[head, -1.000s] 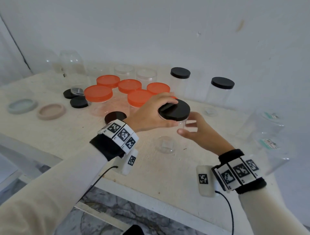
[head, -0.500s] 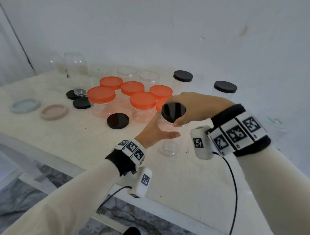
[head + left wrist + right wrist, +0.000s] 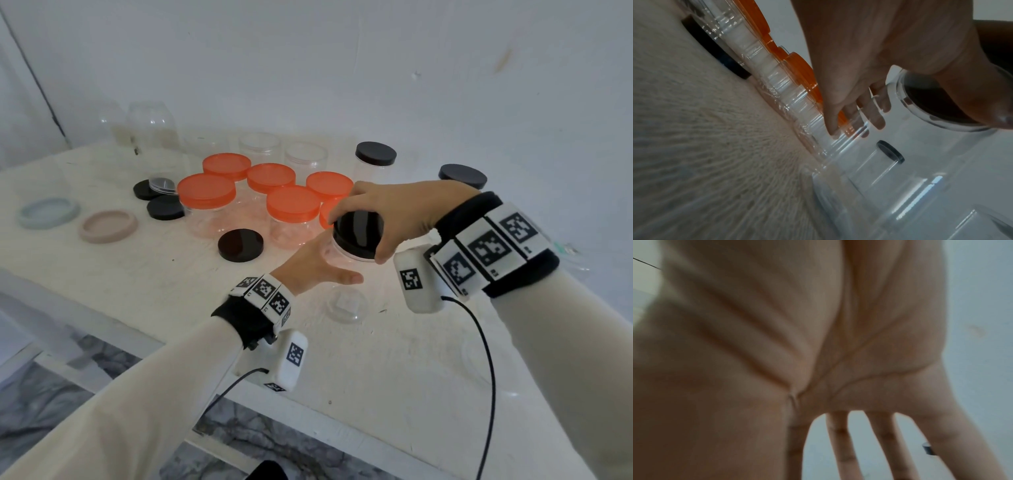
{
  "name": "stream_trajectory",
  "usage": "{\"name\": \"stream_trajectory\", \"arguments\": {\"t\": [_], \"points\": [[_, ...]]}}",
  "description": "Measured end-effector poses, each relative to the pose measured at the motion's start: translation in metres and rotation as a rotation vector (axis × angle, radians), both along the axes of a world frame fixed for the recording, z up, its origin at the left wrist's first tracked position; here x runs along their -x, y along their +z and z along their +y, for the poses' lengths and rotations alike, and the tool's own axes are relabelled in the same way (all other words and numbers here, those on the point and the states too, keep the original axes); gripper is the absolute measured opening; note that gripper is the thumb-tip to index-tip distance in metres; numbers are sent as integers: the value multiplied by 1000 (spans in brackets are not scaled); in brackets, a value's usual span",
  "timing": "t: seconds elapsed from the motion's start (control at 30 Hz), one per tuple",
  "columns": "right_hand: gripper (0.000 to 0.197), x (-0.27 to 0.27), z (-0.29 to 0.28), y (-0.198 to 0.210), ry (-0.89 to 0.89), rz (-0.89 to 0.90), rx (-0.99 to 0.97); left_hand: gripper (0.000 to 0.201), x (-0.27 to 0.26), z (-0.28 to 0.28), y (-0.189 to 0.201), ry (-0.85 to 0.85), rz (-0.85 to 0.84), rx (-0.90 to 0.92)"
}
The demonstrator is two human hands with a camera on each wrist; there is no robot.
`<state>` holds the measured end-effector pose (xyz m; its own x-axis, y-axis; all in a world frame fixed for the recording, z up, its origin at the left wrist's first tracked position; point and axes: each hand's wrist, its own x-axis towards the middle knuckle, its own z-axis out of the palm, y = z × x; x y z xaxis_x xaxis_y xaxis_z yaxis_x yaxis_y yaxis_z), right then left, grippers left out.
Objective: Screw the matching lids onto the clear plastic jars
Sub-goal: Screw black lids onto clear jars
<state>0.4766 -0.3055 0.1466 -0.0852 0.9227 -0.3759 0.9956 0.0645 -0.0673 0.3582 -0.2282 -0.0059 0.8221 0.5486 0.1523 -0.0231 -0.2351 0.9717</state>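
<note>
A clear plastic jar (image 3: 346, 294) stands in the middle of the white table (image 3: 137, 274) with a black lid (image 3: 356, 233) on its mouth. My left hand (image 3: 325, 265) grips the jar's body from the near left; in the left wrist view its fingers (image 3: 877, 116) show through the clear jar (image 3: 900, 146) wall, below the black lid (image 3: 937, 100). My right hand (image 3: 376, 219) comes down from above, fingertips and thumb curled round the lid's rim. The right wrist view shows only a blurred palm (image 3: 818, 337) and fingers.
Several orange-lidded jars (image 3: 293, 205) crowd just behind and left of the held jar. A loose black lid (image 3: 240, 245) lies to the left, two more (image 3: 164, 207) farther left. Black-lidded jars (image 3: 375, 154) and open clear jars (image 3: 305, 154) stand by the wall. Two round rings (image 3: 108, 226) lie far left.
The hands swapped roles: a second ago my left hand was on the lid and my right held the jar. Now the right grips the lid from above and the left holds the jar.
</note>
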Motion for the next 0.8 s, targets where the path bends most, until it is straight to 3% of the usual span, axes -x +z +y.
{"name": "stream_trajectory", "arguments": {"t": [0.23, 0.4, 0.53, 0.8], "points": [[77, 1, -1, 0, 11, 34, -19, 95, 2, 3, 1, -49, -9, 11], [71, 1, 1, -5, -46, 9, -104, 85, 1, -1, 1, -10, -25, -31], [66, 3, 1, -9, -80, 5, -146, 93, 0, -1, -4, 18, -47, -49], [66, 2, -2, -4, -43, -2, -95, 93, 0, 2, -3, 9, -2, -60]]}}
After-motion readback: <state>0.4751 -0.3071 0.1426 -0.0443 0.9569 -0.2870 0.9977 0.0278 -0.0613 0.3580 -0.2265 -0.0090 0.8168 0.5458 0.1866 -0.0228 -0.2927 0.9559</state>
